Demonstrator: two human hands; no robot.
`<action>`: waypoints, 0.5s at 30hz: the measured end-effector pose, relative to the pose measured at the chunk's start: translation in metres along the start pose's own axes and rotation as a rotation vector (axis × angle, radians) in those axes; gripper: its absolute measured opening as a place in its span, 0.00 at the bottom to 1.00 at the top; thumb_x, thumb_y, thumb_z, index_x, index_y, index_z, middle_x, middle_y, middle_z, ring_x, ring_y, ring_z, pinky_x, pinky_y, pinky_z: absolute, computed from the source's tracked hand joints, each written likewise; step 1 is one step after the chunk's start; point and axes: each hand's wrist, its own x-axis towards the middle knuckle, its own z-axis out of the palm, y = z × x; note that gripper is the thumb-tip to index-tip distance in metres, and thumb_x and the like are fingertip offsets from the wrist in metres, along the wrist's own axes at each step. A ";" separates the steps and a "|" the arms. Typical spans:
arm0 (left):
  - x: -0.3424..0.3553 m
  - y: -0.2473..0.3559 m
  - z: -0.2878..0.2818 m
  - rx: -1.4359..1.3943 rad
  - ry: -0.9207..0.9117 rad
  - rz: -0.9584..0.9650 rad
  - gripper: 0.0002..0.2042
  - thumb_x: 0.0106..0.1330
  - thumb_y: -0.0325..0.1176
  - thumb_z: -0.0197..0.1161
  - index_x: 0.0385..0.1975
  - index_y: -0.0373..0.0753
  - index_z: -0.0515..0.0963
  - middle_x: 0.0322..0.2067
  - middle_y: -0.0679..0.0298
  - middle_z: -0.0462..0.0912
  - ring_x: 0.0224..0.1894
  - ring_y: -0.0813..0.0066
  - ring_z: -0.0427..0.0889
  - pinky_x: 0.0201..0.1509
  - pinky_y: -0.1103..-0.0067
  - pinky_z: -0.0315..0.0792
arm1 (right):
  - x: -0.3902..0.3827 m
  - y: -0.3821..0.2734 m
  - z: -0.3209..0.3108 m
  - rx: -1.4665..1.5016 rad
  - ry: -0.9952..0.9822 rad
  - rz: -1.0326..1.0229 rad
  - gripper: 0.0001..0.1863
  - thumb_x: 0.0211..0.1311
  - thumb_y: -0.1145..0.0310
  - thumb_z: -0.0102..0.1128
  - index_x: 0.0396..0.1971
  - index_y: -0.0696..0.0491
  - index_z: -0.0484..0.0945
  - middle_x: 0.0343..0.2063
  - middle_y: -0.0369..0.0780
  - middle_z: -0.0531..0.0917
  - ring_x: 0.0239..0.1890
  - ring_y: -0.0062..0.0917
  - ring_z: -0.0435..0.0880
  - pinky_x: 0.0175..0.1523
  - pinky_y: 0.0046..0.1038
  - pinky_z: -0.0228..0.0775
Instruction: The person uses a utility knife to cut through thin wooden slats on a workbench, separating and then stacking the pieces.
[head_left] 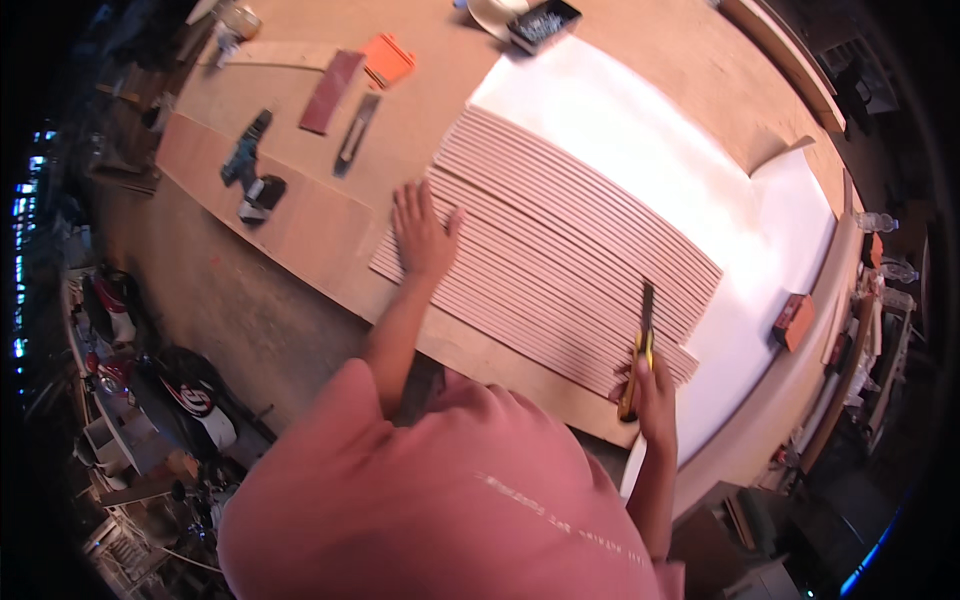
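Observation:
Two ribbed wooden panels lie side by side on the workbench, the near panel (520, 265) and the far panel (600, 215), with a narrow seam between them. My left hand (426, 236) rests flat on the left end of the near panel, fingers spread and holding nothing. Over that panel's right end, my right hand (652, 395) grips a chisel (643, 350) by its yellow and black handle. The dark flat blade points away from me across the ribs; whether its tip touches the wood I cannot tell.
White sheeting (600, 110) spreads under and beyond the panels, curling up at the right. A cordless drill (248, 170), a dark red strip (331, 92), a long dark tool (357, 135) and an orange plastic piece (388, 60) lie at the left. An orange block (793, 322) sits right.

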 end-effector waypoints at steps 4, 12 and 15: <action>-0.010 -0.017 -0.010 -0.038 0.079 -0.066 0.36 0.74 0.55 0.57 0.73 0.34 0.62 0.72 0.45 0.64 0.76 0.50 0.59 0.79 0.55 0.51 | 0.083 -0.083 -0.016 -0.216 -0.131 -0.127 0.22 0.80 0.52 0.52 0.51 0.59 0.73 0.35 0.42 0.82 0.27 0.23 0.84 0.31 0.25 0.75; -0.002 -0.005 -0.004 0.024 0.152 -0.100 0.36 0.74 0.52 0.58 0.70 0.30 0.62 0.70 0.46 0.67 0.75 0.51 0.62 0.79 0.54 0.50 | 0.168 -0.151 -0.037 -0.342 -0.085 -0.248 0.22 0.81 0.55 0.49 0.57 0.60 0.73 0.35 0.41 0.83 0.29 0.22 0.83 0.34 0.25 0.74; 0.000 -0.006 -0.008 -0.012 0.083 -0.112 0.36 0.73 0.51 0.58 0.70 0.28 0.62 0.69 0.46 0.67 0.74 0.50 0.62 0.79 0.53 0.49 | 0.204 -0.141 -0.005 -0.377 -0.170 -0.278 0.19 0.80 0.57 0.50 0.55 0.59 0.73 0.36 0.41 0.83 0.27 0.21 0.83 0.32 0.26 0.75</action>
